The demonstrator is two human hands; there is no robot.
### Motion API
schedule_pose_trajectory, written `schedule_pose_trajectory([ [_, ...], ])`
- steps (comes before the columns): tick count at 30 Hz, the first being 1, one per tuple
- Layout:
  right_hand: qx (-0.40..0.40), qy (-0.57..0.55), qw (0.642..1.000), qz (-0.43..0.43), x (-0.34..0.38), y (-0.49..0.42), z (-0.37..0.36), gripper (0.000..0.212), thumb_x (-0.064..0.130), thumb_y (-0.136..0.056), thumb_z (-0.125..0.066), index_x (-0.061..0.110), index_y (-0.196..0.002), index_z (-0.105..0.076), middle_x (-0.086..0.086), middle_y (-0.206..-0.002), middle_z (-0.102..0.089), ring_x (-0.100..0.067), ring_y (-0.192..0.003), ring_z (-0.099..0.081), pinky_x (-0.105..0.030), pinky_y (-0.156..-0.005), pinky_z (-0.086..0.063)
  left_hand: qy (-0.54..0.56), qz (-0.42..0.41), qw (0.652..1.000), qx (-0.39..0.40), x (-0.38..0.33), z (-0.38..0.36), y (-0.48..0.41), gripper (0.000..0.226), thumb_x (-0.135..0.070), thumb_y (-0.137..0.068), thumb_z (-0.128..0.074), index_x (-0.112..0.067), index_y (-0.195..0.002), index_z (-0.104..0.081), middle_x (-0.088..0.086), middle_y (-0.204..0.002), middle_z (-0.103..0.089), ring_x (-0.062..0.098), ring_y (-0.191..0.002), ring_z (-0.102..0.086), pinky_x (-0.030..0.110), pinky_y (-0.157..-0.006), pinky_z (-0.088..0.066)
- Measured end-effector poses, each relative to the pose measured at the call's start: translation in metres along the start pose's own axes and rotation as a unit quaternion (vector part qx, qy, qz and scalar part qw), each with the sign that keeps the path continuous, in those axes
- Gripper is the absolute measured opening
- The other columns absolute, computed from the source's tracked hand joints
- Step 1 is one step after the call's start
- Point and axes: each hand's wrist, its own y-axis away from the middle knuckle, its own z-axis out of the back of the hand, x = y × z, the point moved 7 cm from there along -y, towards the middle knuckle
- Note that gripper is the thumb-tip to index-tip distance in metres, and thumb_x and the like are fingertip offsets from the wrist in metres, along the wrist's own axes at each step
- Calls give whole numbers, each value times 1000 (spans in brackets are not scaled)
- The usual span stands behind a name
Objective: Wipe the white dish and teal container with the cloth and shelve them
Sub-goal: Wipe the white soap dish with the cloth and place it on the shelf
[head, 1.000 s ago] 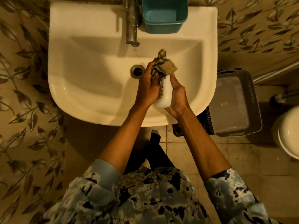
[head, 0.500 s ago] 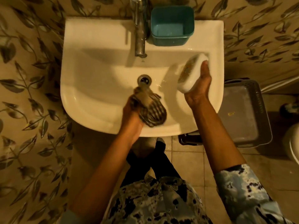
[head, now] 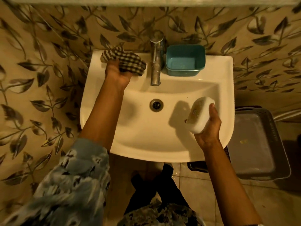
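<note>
My right hand [head: 209, 128] grips the white dish [head: 199, 115] over the right side of the white sink [head: 140, 141], tilted so its patterned inside faces left. At the sink's back left corner my left hand [head: 116, 72] holds the checked cloth [head: 128, 61], which rests on the ledge left of the tap. The teal container [head: 185, 62] stands empty and upright on the back ledge, right of the tap, with neither hand touching it.
A metal tap [head: 156, 62] rises at the middle of the back ledge, and the drain [head: 156, 105] lies below it. A grey plastic basket [head: 257, 144] sits on the tiled floor right of the sink. Leaf-patterned wall surrounds the sink.
The hands parted. My left hand carried the cloth from the basin up to the back left ledge. My right hand brought the dish lower and nearer, over the right of the basin.
</note>
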Motion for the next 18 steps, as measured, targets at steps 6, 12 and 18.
schedule_pose_trajectory([
  [6, 27, 3, 1000, 3, 8, 2, -9, 30, 44, -95, -42, 27, -112, -60, -3, -95, -64, -21, -87, -60, -39, -74, -47, -342, -42, 929, -132, -8, 21, -18, 42, -16, -96, -47, -10, -137, -42, 12, -139, -48, 29, -124, -50, 39, -92, -51],
  [12, 47, 33, 998, -9, 4, 10, -27, 26, 38, -89, -54, 21, -108, -61, -3, -87, -63, -19, -75, -61, -32, -62, -49, -438, -96, 890, -89, -4, 33, 6, 46, -7, -93, -51, -14, -138, -42, 7, -122, -57, 22, -104, -62, 28, -74, -56],
  [18, 132, 253, 958, 38, 1, 21, -71, 64, 40, -87, -63, 27, -143, -34, 4, -113, -59, -19, -101, -59, -39, -88, -51, -487, -102, 840, 216, 36, -7, 107, 37, -21, -95, -52, -22, -132, -47, 8, -122, -59, 19, -104, -61, 27, -75, -54],
])
